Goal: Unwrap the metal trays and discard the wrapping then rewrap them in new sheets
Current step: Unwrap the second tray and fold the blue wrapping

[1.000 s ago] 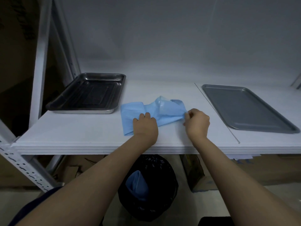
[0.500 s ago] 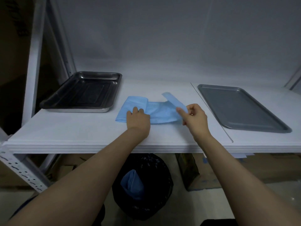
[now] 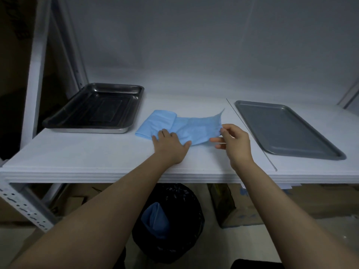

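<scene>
On the white shelf [image 3: 87,152], between the two metal trays, lies a light blue sheet [image 3: 194,127]. It touches neither tray. The sheet is thin, matte and partly unfolded. Its left portion is doubled over into a thick, rounded fold, and its right portion is a single creased layer. Its long axis runs left to right, roughly parallel to the shelf's front edge. The right edge is raised off the shelf, with the far right corner pointing upward.

The left hand [image 3: 171,146] lies flat, fingers extended, pressing the sheet's near edge against the shelf. The right hand [image 3: 236,141] pinches the sheet's right edge between thumb and forefinger; its other fingers are extended loosely and hold nothing.

The deep dark tray [image 3: 114,86] sits unwrapped at the left end of the shelf, with its long axis running from the front toward the back wall. The flat grey tray [image 3: 281,127] sits unwrapped at the right, also lengthwise front to back.

Below the shelf, a black bin bag [image 3: 180,226] stands open with a blue wrapping [image 3: 153,218] inside it.
</scene>
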